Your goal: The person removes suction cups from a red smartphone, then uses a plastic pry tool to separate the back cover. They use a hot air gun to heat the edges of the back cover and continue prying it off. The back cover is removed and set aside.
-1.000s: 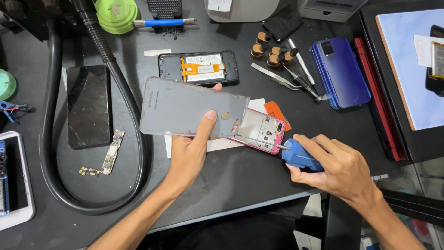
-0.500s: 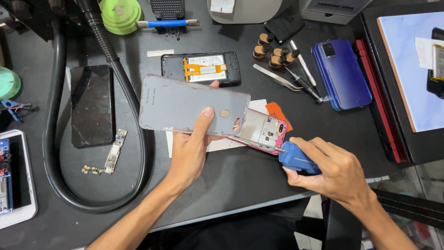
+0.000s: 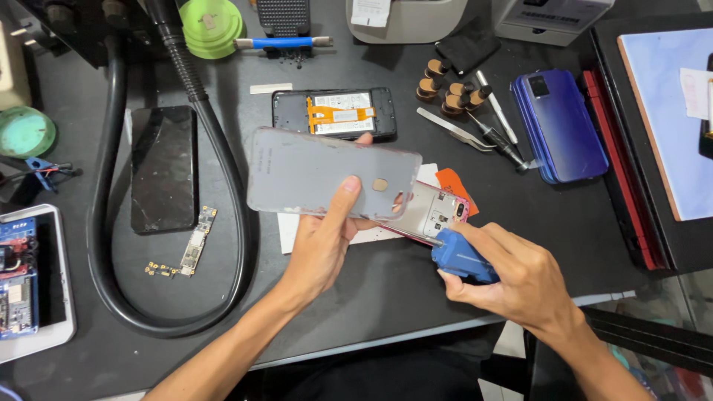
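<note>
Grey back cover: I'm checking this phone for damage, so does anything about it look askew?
Yes. The grey back cover in the left hand is lifted off the pink phone frame, exposing its insides; the right hand holds a blue tool there.

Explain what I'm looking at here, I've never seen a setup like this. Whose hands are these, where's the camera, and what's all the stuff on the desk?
The picture comes from a camera worn on a person's head, looking down at their own two bare hands over a dark worktable.

The left hand holds a grey phone back cover, lifted off a pink-framed phone underneath. The right hand grips a blue-handled tool whose tip meets that phone's frame.

Around them lie an opened black phone with its insides showing, a dark screen panel, a small circuit board, a thick black hose, tweezers, a blue phone and a green tape roll.
</note>
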A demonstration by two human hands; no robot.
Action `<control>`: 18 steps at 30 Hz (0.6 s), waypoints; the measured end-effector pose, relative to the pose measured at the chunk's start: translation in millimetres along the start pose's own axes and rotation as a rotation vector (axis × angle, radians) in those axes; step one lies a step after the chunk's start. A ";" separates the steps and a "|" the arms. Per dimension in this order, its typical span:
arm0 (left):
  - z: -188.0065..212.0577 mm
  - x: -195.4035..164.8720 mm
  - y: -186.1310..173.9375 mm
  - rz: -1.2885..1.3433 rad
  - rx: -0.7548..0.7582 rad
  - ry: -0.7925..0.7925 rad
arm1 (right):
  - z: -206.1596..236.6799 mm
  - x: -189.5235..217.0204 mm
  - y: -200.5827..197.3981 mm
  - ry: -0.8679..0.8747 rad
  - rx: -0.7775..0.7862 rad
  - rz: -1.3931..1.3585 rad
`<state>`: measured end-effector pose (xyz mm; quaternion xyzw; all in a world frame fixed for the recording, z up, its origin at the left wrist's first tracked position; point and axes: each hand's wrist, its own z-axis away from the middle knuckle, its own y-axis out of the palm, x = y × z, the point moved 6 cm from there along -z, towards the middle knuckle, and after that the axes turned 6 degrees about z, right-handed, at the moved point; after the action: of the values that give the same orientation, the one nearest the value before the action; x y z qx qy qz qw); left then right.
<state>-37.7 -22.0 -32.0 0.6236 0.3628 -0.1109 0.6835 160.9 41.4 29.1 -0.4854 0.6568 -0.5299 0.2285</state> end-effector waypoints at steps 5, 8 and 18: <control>-0.7 2.4 -2.1 -0.035 -0.015 -0.036 | -3.9 0.2 -5.4 0.040 -0.045 -0.054; -2.6 4.1 -6.4 -0.047 -0.028 -0.050 | 0.2 -13.1 -13.7 0.125 -0.086 -0.102; 2.7 18.6 -9.0 -0.045 0.037 -0.173 | 21.7 -55.6 -13.8 0.329 0.021 -0.567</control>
<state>-28.9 -20.6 -50.8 0.6159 0.3142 -0.1861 0.6981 207.6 80.5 22.6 -0.5544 0.5181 -0.6505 -0.0324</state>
